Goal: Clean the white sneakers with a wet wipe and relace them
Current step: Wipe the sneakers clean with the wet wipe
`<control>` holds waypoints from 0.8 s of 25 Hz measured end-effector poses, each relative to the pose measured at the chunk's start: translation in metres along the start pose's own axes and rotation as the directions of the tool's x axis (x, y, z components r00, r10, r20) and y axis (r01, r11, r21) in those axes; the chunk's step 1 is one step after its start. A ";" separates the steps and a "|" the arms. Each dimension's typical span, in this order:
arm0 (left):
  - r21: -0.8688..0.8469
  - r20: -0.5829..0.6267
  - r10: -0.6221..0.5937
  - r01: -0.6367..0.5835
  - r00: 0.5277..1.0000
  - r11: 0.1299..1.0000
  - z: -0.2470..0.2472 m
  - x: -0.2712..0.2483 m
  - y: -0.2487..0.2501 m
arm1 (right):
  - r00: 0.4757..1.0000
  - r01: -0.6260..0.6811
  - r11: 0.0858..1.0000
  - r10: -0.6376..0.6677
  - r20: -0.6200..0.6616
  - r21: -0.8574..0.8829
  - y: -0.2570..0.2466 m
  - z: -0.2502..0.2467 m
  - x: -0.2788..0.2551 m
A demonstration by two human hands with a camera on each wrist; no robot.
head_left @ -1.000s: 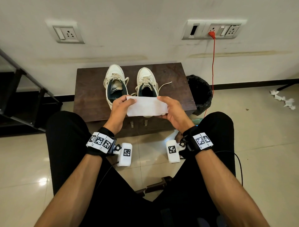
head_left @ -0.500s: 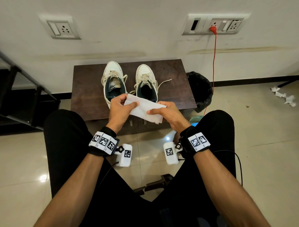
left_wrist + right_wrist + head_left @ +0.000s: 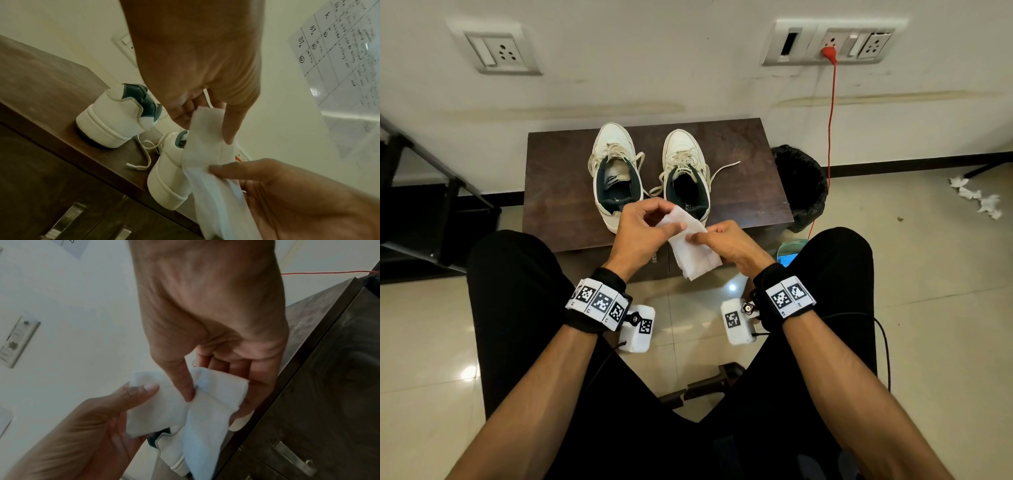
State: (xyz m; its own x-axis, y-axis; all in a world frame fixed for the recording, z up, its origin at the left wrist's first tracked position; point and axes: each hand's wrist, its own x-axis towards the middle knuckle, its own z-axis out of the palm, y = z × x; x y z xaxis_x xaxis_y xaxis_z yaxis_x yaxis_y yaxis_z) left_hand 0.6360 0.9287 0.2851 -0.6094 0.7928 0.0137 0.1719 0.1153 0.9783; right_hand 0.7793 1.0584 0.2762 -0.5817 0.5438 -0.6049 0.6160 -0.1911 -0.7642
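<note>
From the head view, both hands hold one folded white wipe (image 3: 693, 245) in the air over the near edge of a dark cabinet (image 3: 558, 192): the left hand (image 3: 642, 231) pinches its upper end between thumb and fingers, the right hand (image 3: 726, 241) pinches its middle, and the lower end hangs free below them. Two white sneakers (image 3: 616, 171) stand side by side on the cabinet top, toes toward the wall, heels close to the near edge, laces loose; one lace end (image 3: 729, 166) trails to the right over bare wood. The top is bare to the left and right of the pair. A black bin (image 3: 803, 185) stands just beside the cabinet's right side, with a red cable (image 3: 831, 120) running down the wall behind it, and crumpled tissues (image 3: 977, 200) lie on the floor well to the right. From the left wrist, the left thumb lies on the wipe (image 3: 207, 146) and the right thumb tip presses it lower down; both heels sit near the cabinet's edge above drawer handles (image 3: 68, 220). From the right wrist, the right thumb and fingers clamp the wipe (image 3: 205, 402) in a crease while the left thumb (image 3: 144, 390) holds its other end, just beside the cabinet's front edge.
</note>
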 end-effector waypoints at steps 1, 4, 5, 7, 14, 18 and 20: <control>0.002 0.023 0.018 -0.018 1.000 1.000 0.002 -0.002 -0.002 | 1.000 -0.017 0.999 0.018 -0.010 0.050 0.001 0.000 0.002; 0.020 0.088 0.046 -0.048 0.995 0.999 0.010 -0.012 -0.013 | 0.998 -0.064 0.972 0.063 0.011 0.228 -0.001 0.001 0.005; 0.052 0.098 0.064 -0.069 0.993 0.996 0.013 -0.014 -0.016 | 0.998 -0.067 0.960 0.061 0.032 0.271 -0.003 0.001 0.005; 0.159 0.102 0.138 -0.153 0.985 0.975 0.017 -0.017 -0.019 | 0.996 -0.077 0.935 0.057 0.068 0.347 -0.006 0.004 0.005; 0.336 0.097 0.298 -0.313 0.950 0.888 0.013 -0.019 -0.019 | 0.984 -0.144 0.838 0.066 0.165 0.527 -0.011 0.013 0.004; 0.345 0.076 0.323 -0.329 0.943 0.879 0.011 -0.021 -0.015 | 0.978 -0.158 0.808 0.047 0.205 0.567 -0.011 0.009 0.002; 0.337 0.060 0.338 -0.338 0.939 0.879 0.010 -0.021 -0.013 | 0.978 -0.149 0.819 0.039 0.205 0.554 -0.011 0.010 0.000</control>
State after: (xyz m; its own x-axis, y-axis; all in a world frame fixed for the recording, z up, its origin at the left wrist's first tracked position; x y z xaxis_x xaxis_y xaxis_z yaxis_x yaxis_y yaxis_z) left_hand 0.6544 0.9170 0.2696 -0.4679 0.8193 0.3314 0.6176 0.0349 0.7857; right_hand 0.7670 1.0523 0.2817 -0.6536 0.3568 -0.6675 0.2969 -0.6903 -0.6598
